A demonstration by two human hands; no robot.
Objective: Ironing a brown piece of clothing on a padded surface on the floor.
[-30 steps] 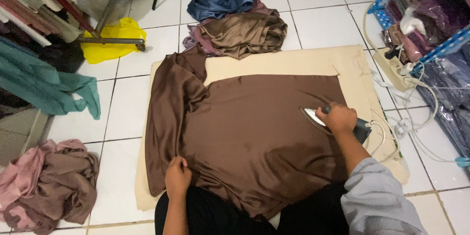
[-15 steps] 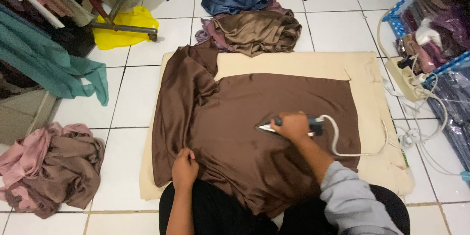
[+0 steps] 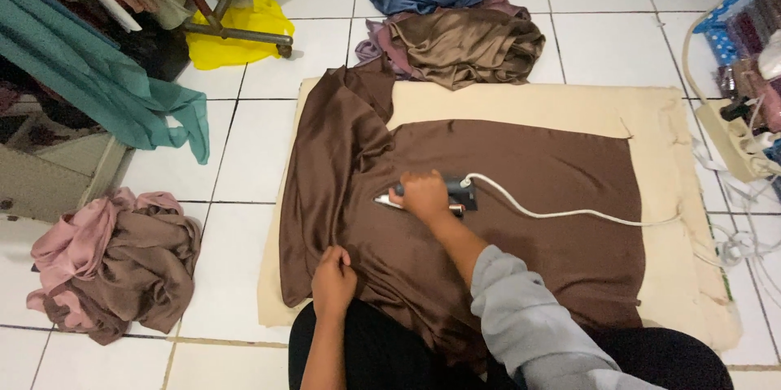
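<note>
The right hand (image 3: 425,195) wraps its grip tight around the iron (image 3: 423,196) on the brown satin cloth (image 3: 504,227) — spread over a cream pad (image 3: 521,105) — while the left hand (image 3: 333,280) pinches the cloth's near edge

Your right hand (image 3: 425,196) sits near the middle of the frame, fingers curled shut around a grip, knuckles up and pointing toward the left of the frame. Its forearm runs bare from the wrist down and to the right, then disappears into a grey sleeve (image 3: 529,317) at the lower centre, elbow bent. Your left hand (image 3: 334,281) lies lower and further left, at the bottom centre, fingers pinched closed with the knuckles raised. Its bare forearm drops straight down to the bottom edge.
</note>
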